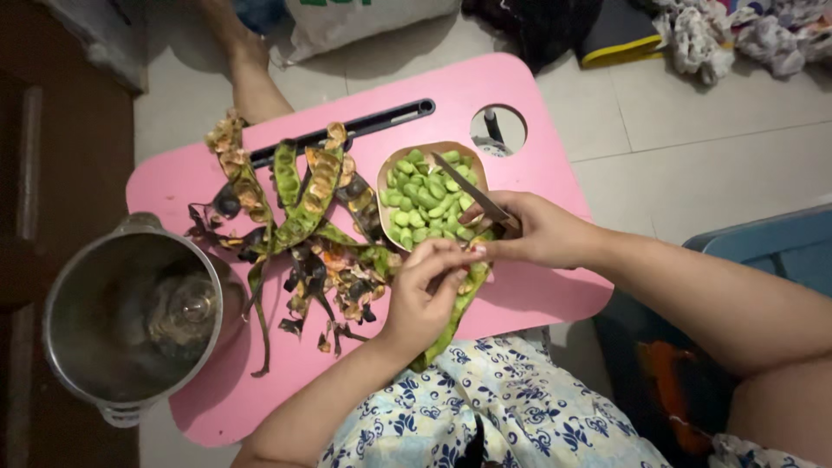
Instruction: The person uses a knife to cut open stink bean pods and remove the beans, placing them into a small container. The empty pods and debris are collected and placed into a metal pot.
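Note:
My right hand point(537, 232) grips a kitchen knife point(464, 189), its blade lying over a tan bowl point(386, 173) filled with green beans point(425, 201). My left hand point(426, 299) holds a long green bean pod point(455, 312) that hangs down toward my lap. The fingertips of both hands meet at the pod's upper end, just below the bowl. All this rests on a pink lap table point(520, 295).
A heap of emptied pods and dark peel scraps point(299, 217) covers the table's left half. A steel pot point(130, 321) holding a glass lid stands at the left edge. A round hole point(498, 130) and a black slot point(364, 126) are at the table's far side.

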